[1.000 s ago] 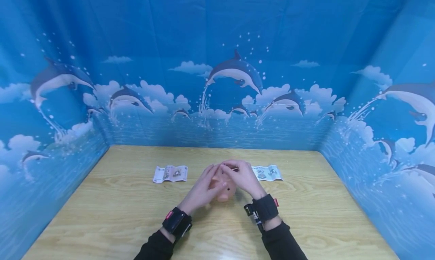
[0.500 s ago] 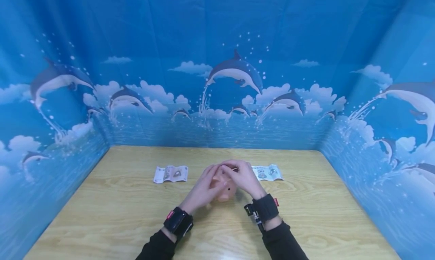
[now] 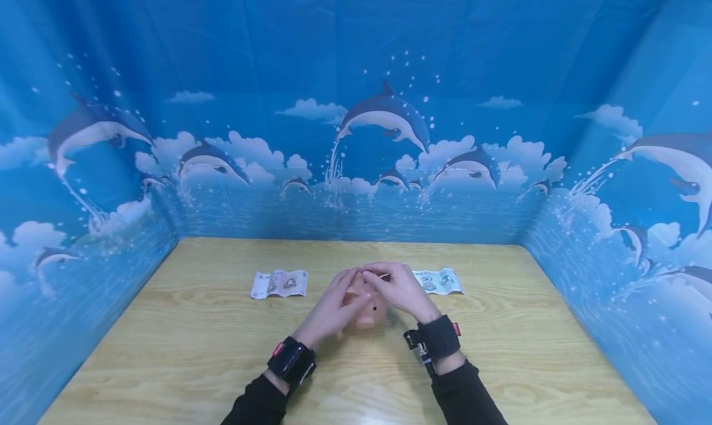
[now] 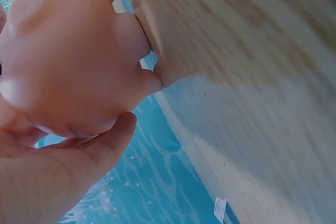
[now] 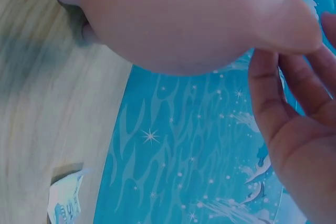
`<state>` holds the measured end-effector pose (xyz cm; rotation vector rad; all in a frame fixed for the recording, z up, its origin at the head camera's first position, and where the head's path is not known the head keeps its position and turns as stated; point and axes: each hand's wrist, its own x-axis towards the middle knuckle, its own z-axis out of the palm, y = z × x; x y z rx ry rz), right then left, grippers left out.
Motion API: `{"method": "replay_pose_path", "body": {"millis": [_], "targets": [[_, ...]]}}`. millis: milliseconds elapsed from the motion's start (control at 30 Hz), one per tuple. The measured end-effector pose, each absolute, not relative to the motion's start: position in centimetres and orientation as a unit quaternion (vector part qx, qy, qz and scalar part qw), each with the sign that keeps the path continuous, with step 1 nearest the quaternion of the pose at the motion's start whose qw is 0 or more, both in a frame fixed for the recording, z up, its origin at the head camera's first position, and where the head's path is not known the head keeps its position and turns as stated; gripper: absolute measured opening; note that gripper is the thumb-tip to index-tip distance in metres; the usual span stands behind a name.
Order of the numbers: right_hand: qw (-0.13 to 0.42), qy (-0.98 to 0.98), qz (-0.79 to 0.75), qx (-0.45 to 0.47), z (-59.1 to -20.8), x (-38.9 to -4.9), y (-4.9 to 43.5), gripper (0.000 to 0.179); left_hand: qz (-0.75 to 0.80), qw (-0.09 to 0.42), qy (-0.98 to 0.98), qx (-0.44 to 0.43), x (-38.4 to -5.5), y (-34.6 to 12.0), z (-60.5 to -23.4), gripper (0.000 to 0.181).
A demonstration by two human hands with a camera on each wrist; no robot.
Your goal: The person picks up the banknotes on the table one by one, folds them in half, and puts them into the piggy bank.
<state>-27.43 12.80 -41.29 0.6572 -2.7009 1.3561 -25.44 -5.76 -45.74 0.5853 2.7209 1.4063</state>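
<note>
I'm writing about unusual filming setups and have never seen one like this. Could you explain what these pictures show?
There is no machine here, just a person's bare hands: the left hand and the right hand. The wide picture looks forward and down from the head; the two close ones look from each wrist.

On the table, before a dolphin backdrop, lie a pink note on the left and a blue note on the right. Between them and nearer the person is a pig, held by the left hand. The right hand is at its ear; whether those fingers grip anything is hard to tell.
</note>
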Motion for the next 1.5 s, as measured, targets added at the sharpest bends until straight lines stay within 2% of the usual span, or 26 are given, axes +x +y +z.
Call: {"method": "replay_pose_path", "body": {"millis": [233,500,967,1500], "targets": [[0.01,-0.874,0.432,0.221,-41.23,-27.6,12.97,0.025,0.443,0.018,0.878,0.178,-25.51,-5.85,-45.7,0.086],[0.012,-0.879,0.433,0.2,-41.42,-27.64,12.88,0.023,0.452,0.012,0.873,0.184,-25.35,-5.8,-45.48,0.085],[0.053,-0.877,0.445,0.173,-41.72,-27.66,12.28,0.018,0.456,0.018,0.871,0.183,-25.45,-5.77,-45.49,0.084],[0.041,-0.883,0.432,0.177,-41.49,-27.39,12.37,0.019,0.458,0.014,0.867,0.194,-25.17,-5.85,-45.47,0.083]]}}
